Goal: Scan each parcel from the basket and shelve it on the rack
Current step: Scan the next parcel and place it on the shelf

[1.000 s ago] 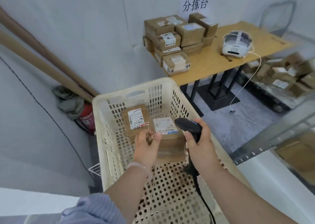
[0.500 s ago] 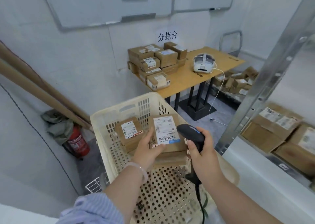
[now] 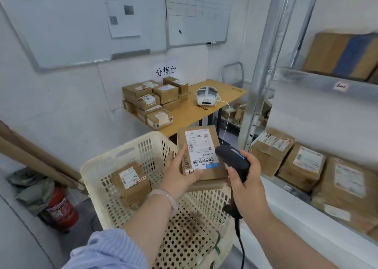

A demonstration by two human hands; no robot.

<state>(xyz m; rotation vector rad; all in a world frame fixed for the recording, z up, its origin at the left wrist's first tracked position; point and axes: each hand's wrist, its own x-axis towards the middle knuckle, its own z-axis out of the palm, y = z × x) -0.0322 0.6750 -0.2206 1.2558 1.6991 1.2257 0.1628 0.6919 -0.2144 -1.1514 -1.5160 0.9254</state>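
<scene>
One labelled parcel (image 3: 201,152), pinched in left grip (image 3: 180,176) above basket (image 3: 106,162); black scanner (image 3: 233,159), clasped in right grip (image 3: 246,187), just beside its label.

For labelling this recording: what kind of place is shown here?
Most likely a small parcel sorting station. Labelled parcels sit on the metal rack, a stack of boxes stands on the wooden table, and the right hand holds a barcode scanner beside the parcel in the left hand.

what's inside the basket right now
One labelled parcel leans against the left wall of the basket, over perforated floor. The left hand, its held parcel and the forearm cover the far right corner, so anything there is hidden.
</scene>
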